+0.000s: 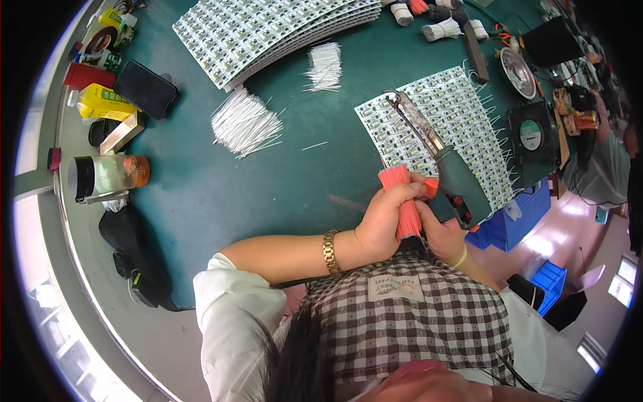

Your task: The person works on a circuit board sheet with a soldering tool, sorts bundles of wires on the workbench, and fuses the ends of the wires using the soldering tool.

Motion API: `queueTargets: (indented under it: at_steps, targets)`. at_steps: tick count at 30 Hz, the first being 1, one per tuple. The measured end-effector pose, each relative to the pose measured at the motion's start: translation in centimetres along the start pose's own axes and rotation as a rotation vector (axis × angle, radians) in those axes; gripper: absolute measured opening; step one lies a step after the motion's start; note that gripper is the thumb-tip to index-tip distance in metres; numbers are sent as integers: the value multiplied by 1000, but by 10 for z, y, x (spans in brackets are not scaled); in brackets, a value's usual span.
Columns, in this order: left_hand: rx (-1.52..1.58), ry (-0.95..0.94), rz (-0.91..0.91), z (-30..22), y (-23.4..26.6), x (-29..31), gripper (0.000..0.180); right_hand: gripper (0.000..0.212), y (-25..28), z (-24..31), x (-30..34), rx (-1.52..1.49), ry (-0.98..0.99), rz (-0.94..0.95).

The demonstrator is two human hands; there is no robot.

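Red wires (408, 216) sit bundled in the left hand (378, 226) — its grip is closed round them — while the right hand (441, 236) is just beside them on the right; whether it grasps them too, I cannot tell. Their long axis points away from the wearer, far end leaning slightly left, near the circuit-board panel (462, 100) on the bench (268, 194).

1. Wire bundle (400, 203), three o'clock: coral red.
2. Apron (429, 328), five o'clock: brown-and-white checks.
3. Tabletop (234, 194): deep green.
4. Board stack (268, 33), eleven o'clock: white, gridded pattern.
5. Bottle (106, 104), ten o'clock: yellow.
6. Wristband (329, 252), six o'clock: gold.
7. Crate (519, 221), three o'clock: blue.
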State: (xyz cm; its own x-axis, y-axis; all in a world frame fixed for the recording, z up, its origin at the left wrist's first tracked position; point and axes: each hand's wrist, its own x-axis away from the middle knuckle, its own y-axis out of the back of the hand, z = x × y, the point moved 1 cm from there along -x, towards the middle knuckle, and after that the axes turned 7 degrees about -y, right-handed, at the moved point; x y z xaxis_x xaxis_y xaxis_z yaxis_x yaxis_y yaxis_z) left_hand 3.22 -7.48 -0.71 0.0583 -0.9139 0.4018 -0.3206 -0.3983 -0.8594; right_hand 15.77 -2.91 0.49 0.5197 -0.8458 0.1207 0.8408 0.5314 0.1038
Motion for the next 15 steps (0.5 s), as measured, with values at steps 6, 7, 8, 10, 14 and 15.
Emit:
queueTargets:
  at_steps: [6, 7, 8, 10, 14, 15]
  targets:
    - [24, -55, 9, 6, 0, -1, 23, 25, 4, -13, 1, 225, 89, -91]
    - [23, -52, 3, 5, 0, -2, 23, 25, 4, -14, 0, 244, 129, -111]
    - [15, -61, 2, 4, -1, -3, 22, 25, 4, -14, -2, 241, 122, -111]
    - [10, -60, -10, 2, -3, 0, 22, 26, 2, -11, -1, 358, 190, -111]
    - [65, 1, 4, -2, -3, -2, 18, 27, -3, -5, -1, 472, 321, -119]
    - [88, 31, 4, -2, -3, -3, 20, 25, -3, -7, -1, 338, 220, -134]
